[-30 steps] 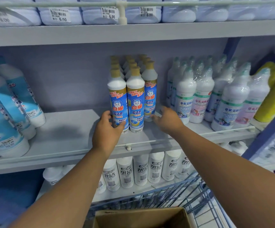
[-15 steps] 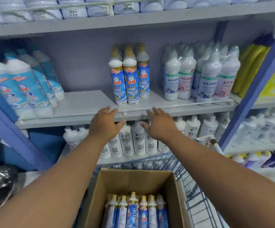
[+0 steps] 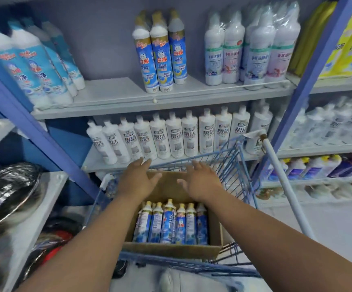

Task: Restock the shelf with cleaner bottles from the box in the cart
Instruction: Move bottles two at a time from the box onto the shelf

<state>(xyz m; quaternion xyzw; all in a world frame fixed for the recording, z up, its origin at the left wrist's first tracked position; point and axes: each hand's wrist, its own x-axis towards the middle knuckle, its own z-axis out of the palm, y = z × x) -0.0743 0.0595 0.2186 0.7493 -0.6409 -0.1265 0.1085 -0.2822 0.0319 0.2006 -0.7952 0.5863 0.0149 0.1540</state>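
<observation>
Shelving (image 3: 116, 95) in grey metal with blue uprights fills the view, a store aisle. Middle shelf: three rows of blue-labelled cleaner bottles (image 3: 160, 53) with gold caps, standing upright near the front edge, bare shelf to their left. Right of them, white shrink-wrapped bottles (image 3: 253, 49); far left, light-blue bottles (image 3: 29, 64). Shelf below: a long row of white bottles (image 3: 160, 138). Blue wire cart (image 3: 232, 163) parked against the shelving, white handle bar at right. Cardboard box (image 3: 171, 248) sits in the cart, holding one row of cleaner bottles in the box (image 3: 171, 222), upright, packed side by side at the near end. Left hand (image 3: 137, 180) and right hand (image 3: 200, 182) both above the box's far end, fingers spread and straight, holding nothing. Pale floor at lower right.
</observation>
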